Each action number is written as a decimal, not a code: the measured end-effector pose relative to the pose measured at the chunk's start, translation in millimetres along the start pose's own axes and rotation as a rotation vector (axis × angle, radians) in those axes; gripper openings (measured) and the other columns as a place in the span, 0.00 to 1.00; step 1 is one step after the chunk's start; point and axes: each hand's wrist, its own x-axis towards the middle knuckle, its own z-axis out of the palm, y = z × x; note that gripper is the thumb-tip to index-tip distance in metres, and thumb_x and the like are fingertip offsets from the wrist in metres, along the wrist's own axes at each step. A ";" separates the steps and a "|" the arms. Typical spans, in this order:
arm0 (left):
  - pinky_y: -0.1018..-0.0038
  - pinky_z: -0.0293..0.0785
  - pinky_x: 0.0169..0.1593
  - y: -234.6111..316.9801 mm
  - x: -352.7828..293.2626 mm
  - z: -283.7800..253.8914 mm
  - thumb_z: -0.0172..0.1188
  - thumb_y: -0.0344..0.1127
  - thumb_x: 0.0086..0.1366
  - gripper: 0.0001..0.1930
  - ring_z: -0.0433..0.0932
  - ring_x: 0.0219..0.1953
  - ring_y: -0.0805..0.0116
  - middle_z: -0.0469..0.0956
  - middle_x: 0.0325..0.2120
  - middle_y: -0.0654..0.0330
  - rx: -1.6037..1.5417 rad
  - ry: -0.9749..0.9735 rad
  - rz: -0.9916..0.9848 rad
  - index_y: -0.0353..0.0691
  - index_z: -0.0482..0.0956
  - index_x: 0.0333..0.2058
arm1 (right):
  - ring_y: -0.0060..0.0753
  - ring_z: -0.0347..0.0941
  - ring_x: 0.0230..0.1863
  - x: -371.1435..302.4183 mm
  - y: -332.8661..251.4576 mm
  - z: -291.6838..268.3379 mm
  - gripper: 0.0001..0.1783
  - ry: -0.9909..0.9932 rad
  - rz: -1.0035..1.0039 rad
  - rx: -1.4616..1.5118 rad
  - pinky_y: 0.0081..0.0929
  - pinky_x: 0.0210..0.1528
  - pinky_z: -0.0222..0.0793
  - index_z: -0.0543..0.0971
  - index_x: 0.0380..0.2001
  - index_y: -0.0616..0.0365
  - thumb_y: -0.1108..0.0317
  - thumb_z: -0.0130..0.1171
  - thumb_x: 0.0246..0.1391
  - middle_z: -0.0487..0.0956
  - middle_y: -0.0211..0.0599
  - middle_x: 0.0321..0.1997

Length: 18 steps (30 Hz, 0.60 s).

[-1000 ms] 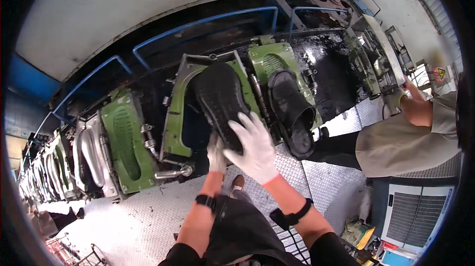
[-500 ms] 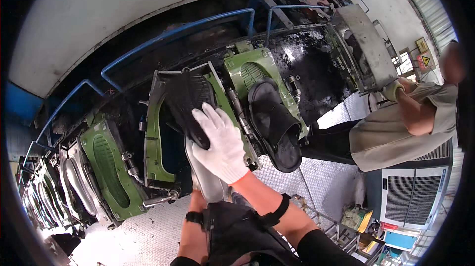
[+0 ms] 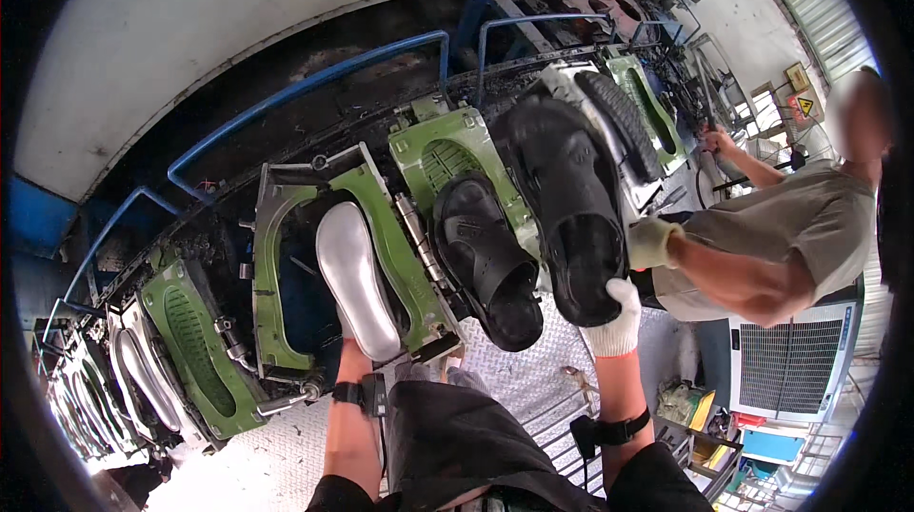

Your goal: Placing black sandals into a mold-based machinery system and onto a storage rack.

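Note:
My right hand [image 3: 614, 317], in a white glove, grips the heel end of a black sandal [image 3: 571, 198] and holds it up in front of the mould line. My left forearm [image 3: 347, 417], with a black wristband, reaches up under a bare silver foot-shaped last [image 3: 354, 279]; the hand itself is hidden behind it. The last stands in an open green mould [image 3: 276, 274]. A second black sandal [image 3: 486, 255] sits on the neighbouring green mould [image 3: 447, 150].
A co-worker stands at the right, one gloved hand [image 3: 652, 241] close to the sandal I hold. More green and silver moulds [image 3: 186, 341] run off to the left behind blue rails [image 3: 314, 84]. A white air cooler [image 3: 785, 360] stands at the lower right on the chequered floor plate [image 3: 514, 374].
The black sandal has come off the last, which now shows bare silver. My right hand has carried it up and to the right. The moulds have shifted left in view.

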 end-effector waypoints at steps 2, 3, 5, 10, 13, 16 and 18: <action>0.69 0.70 0.56 43.1 21.5 0.8 0.47 0.37 0.71 0.19 0.72 0.54 0.65 0.73 0.53 0.57 -0.196 0.146 -0.038 0.40 0.67 0.59 | 0.49 0.71 0.58 -6.3 6.9 -32.8 0.40 0.105 -0.060 -0.109 0.41 0.63 0.66 0.63 0.62 0.67 0.71 0.55 0.40 0.71 0.52 0.59; 0.69 0.69 0.56 70.9 30.4 2.6 0.46 0.37 0.71 0.18 0.73 0.52 0.66 0.74 0.51 0.57 -0.392 0.306 -0.078 0.39 0.68 0.57 | 0.46 0.72 0.57 -7.7 13.0 -43.4 0.40 0.181 -0.046 -0.091 0.39 0.62 0.67 0.63 0.61 0.66 0.74 0.54 0.39 0.72 0.50 0.59; 0.70 0.67 0.56 130.6 29.5 15.9 0.46 0.37 0.72 0.17 0.73 0.48 0.68 0.76 0.47 0.56 -0.788 0.613 -0.144 0.37 0.72 0.54 | 0.44 0.73 0.55 -7.5 32.2 -92.9 0.39 0.284 0.035 -0.107 0.37 0.60 0.69 0.64 0.61 0.66 0.77 0.54 0.38 0.74 0.48 0.56; 0.70 0.74 0.45 258.9 -65.2 62.1 0.52 0.26 0.62 0.08 0.80 0.35 0.66 0.81 0.31 0.54 0.117 0.287 0.574 0.33 0.80 0.34 | 0.37 0.73 0.52 -4.8 51.1 -96.0 0.39 0.262 0.162 -0.100 0.32 0.56 0.69 0.64 0.63 0.62 0.80 0.54 0.42 0.76 0.42 0.54; 0.66 0.77 0.33 334.4 -45.3 118.8 0.59 0.45 0.62 0.22 0.81 0.27 0.58 0.80 0.24 0.50 0.536 -0.060 0.311 0.37 0.73 0.50 | 0.33 0.70 0.55 -1.2 40.3 -96.4 0.38 0.234 0.203 -0.185 0.28 0.60 0.64 0.64 0.63 0.64 0.78 0.56 0.43 0.74 0.41 0.56; 0.61 0.77 0.31 347.2 -2.6 166.3 0.52 0.47 0.65 0.17 0.80 0.25 0.54 0.78 0.22 0.52 1.053 -0.076 0.489 0.38 0.75 0.41 | 0.35 0.68 0.56 -3.0 18.3 -97.0 0.35 0.199 0.207 -0.579 0.33 0.61 0.62 0.68 0.59 0.66 0.68 0.60 0.44 0.73 0.43 0.56; 0.62 0.76 0.28 353.7 13.4 186.8 0.49 0.37 0.65 0.09 0.79 0.25 0.55 0.75 0.21 0.54 1.272 0.014 0.768 0.40 0.77 0.31 | 0.39 0.67 0.58 -5.7 25.7 -111.3 0.37 0.170 0.146 -0.724 0.33 0.61 0.61 0.67 0.60 0.63 0.63 0.62 0.44 0.72 0.49 0.57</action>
